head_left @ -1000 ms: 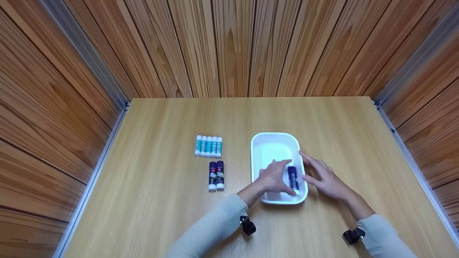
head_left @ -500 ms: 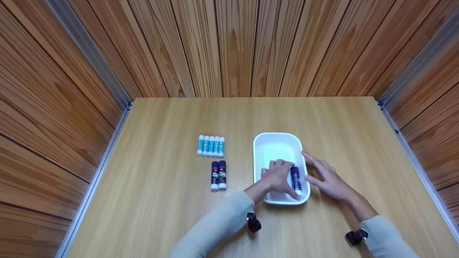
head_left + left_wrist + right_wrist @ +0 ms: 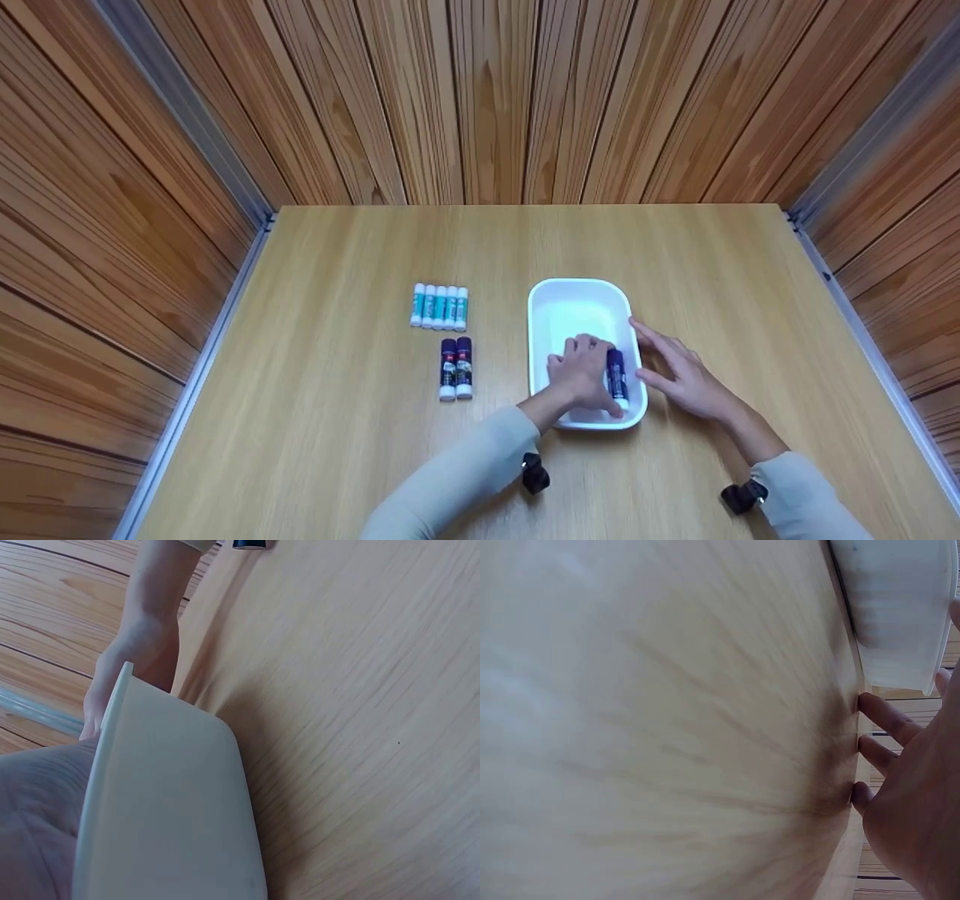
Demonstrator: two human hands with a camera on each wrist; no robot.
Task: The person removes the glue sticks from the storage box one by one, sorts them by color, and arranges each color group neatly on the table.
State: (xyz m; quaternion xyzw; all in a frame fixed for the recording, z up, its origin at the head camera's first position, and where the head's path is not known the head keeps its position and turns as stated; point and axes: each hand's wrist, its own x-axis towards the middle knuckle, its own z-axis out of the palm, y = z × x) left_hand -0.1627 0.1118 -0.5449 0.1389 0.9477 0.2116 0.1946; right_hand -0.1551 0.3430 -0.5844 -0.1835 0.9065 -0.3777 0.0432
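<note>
A white plastic tray [image 3: 566,307] stands right of the table's middle. In it a dark blue glue stick [image 3: 617,373] with a white end lies along the right wall. My left hand [image 3: 583,375] reaches into the tray, its thumb and a bent finger at the two ends of this glue stick. The palm hides the tray floor beneath it. Beside the tray's right wall, my right hand [image 3: 686,379] has its thumb and forefinger at the rim. In the right wrist view its other fingers [image 3: 885,714] touch the table.
Two dark blue glue sticks [image 3: 456,367] lie side by side left of the tray. Behind them several smaller white and teal glue sticks [image 3: 439,306] lie in a row. Wood-panelled walls [image 3: 487,105] close off the table's back and sides.
My left hand's fingers have drawn in toward the glue stick in the tray. My right hand stays by the tray wall. The view has shifted slightly.
</note>
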